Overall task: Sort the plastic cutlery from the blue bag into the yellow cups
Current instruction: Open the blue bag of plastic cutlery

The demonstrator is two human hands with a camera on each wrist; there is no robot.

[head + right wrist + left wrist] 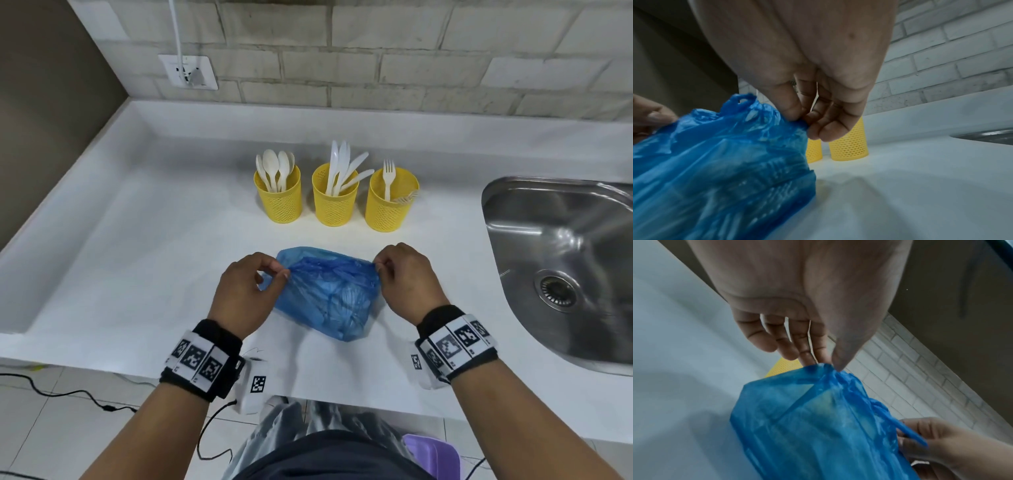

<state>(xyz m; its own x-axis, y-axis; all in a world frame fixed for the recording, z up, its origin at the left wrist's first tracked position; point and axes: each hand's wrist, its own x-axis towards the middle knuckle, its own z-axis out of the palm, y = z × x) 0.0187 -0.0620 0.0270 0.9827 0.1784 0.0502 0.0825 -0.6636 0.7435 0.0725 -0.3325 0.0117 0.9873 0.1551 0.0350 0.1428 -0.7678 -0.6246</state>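
Observation:
A blue plastic bag (pixel 329 291) (pixel 818 426) (pixel 715 162) lies on the white counter near the front edge. My left hand (pixel 286 272) (pixel 830 365) pinches its left rim, and my right hand (pixel 376 265) (pixel 803 121) pinches its right rim, the mouth stretched between them. Pale cutlery shapes show faintly through the plastic in the right wrist view. Behind the bag stand three yellow perforated cups: the left cup (pixel 278 200) holds spoons (pixel 274 168), the middle cup (pixel 334 202) holds knives (pixel 342 164), and the right cup (pixel 388 205) (pixel 849 142) holds forks (pixel 388 178).
A steel sink (pixel 561 260) is set into the counter at the right. A brick-tile wall with a socket (pixel 188 72) runs behind the cups. The counter (pixel 154 240) stretches bare to the left. Cables trail on the floor below the front edge.

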